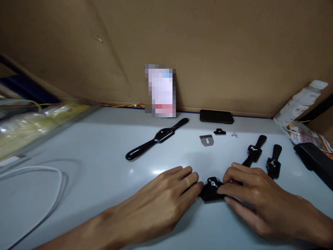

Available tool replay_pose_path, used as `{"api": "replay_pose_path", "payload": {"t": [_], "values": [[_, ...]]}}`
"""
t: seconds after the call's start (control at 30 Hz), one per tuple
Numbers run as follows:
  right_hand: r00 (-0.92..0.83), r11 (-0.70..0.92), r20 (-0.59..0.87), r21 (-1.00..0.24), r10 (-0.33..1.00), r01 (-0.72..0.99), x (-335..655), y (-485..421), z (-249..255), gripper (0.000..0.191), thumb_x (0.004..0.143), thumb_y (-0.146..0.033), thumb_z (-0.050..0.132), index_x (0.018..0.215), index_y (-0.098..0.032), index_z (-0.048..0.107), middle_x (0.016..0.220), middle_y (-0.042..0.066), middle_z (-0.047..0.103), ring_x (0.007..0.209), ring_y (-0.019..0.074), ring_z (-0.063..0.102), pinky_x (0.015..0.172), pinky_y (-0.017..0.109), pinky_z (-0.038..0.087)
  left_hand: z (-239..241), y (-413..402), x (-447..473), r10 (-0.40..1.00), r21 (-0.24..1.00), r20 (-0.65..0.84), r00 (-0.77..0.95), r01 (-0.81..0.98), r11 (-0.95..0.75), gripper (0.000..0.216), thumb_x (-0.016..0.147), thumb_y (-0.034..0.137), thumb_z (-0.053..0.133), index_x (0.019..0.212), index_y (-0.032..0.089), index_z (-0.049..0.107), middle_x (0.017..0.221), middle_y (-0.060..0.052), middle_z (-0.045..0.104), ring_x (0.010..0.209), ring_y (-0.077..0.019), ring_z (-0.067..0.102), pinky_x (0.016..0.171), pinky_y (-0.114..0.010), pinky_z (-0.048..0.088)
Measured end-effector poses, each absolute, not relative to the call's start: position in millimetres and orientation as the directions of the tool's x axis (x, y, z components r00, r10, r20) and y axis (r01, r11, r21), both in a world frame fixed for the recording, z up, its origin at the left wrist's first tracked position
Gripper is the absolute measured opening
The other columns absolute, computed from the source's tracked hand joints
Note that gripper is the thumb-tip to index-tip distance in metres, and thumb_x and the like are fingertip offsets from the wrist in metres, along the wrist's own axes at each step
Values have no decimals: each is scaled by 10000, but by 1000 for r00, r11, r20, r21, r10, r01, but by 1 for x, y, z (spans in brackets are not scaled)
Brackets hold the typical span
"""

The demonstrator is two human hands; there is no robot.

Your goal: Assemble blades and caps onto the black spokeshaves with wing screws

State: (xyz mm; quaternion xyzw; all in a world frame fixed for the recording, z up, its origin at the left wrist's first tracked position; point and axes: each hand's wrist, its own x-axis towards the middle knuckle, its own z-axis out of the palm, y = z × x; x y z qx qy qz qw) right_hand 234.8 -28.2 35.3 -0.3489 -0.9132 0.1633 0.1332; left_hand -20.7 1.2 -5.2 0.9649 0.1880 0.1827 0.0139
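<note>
Close to me, a black spokeshave (212, 193) lies between both hands, a silver screw showing on its middle. My left hand (166, 199) is closed around its left handle, which the fingers hide. From the other side my right hand (256, 196) grips the right end, thumb and fingers against the body. Farther off lie a bare black spokeshave body (164, 134), a flat slotted blade (207, 141), a small black cap (220, 131) and a silver wing screw (234, 134). Two more spokeshaves, one (255, 151) beside the other (273, 164), rest beyond my right hand, partly covered.
A brown wall backs the grey table (104, 139). Against it stand a blurred-out upright panel (162, 90) and a dark flat case (216, 117). Right are a leaning bottle (299, 104) and a black object (314, 163); left, a white cable (61, 180) and plastic bags (39, 126).
</note>
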Motion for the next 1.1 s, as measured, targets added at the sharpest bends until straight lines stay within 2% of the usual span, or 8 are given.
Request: {"api": "replay_pose_path", "payload": {"t": [0.23, 0.4, 0.53, 0.63, 0.8, 0.97, 1.1], "values": [[-656, 688, 229, -363, 719, 628, 232, -23, 21, 273, 991, -136, 428, 929, -158, 693, 821, 67, 623, 751, 182, 551, 654, 324, 429, -7, 2, -21, 361, 83, 333, 871, 355, -931, 188, 903, 39, 453, 962, 141, 599, 822, -51, 583, 720, -210, 512, 622, -325, 441], [-673, 684, 214, -441, 708, 580, 232, -20, 19, 276, 967, -112, 460, 967, -172, 729, 807, 51, 612, 716, 158, 560, 615, 291, 423, -6, 2, -21, 367, 85, 333, 868, 360, -929, 222, 899, 17, 432, 968, 135, 607, 833, -52, 590, 732, -206, 514, 636, -329, 448], [-644, 664, 226, -456, 731, 593, 233, -17, 15, 254, 1010, -194, 494, 1169, -179, 691, 854, 44, 611, 745, 158, 573, 653, 294, 442, -6, 2, -21, 358, 72, 346, 867, 356, -932, 225, 902, 15, 424, 944, 132, 611, 826, -51, 590, 710, -199, 496, 620, -327, 441], [-677, 697, 222, -413, 702, 587, 232, -15, 11, 267, 1024, -239, 511, 1237, -201, 667, 865, 39, 600, 753, 160, 568, 650, 293, 435, -5, 3, -21, 350, 67, 353, 868, 350, -934, 222, 894, 10, 429, 936, 131, 610, 828, -52, 595, 726, -206, 502, 624, -334, 447], [-704, 739, 247, -349, 666, 576, 232, -11, 11, 224, 1037, -274, 501, 1103, -164, 685, 849, 41, 588, 756, 156, 554, 639, 282, 419, -6, 4, -22, 372, 82, 330, 868, 366, -927, 225, 863, 1, 444, 919, 146, 607, 849, -58, 595, 739, -207, 492, 627, -331, 445], [-738, 787, 276, -183, 616, 589, 225, -10, 11, 289, 1062, -295, 436, 951, -157, 664, 803, 34, 577, 706, 157, 513, 575, 294, 360, -7, 4, -22, 430, 167, 280, 859, 397, -902, 279, 747, -23, 490, 926, 163, 596, 870, -62, 573, 773, -226, 494, 675, -352, 468], [-702, 766, 338, -103, 627, 635, 216, -19, 6, 314, 1069, -258, 406, 872, -157, 629, 762, 20, 561, 660, 153, 481, 568, 306, 351, -6, 4, -23, 452, 187, 231, 861, 417, -889, 354, 659, -48, 509, 927, 166, 595, 889, -68, 572, 803, -245, 500, 689, -367, 476]]}}
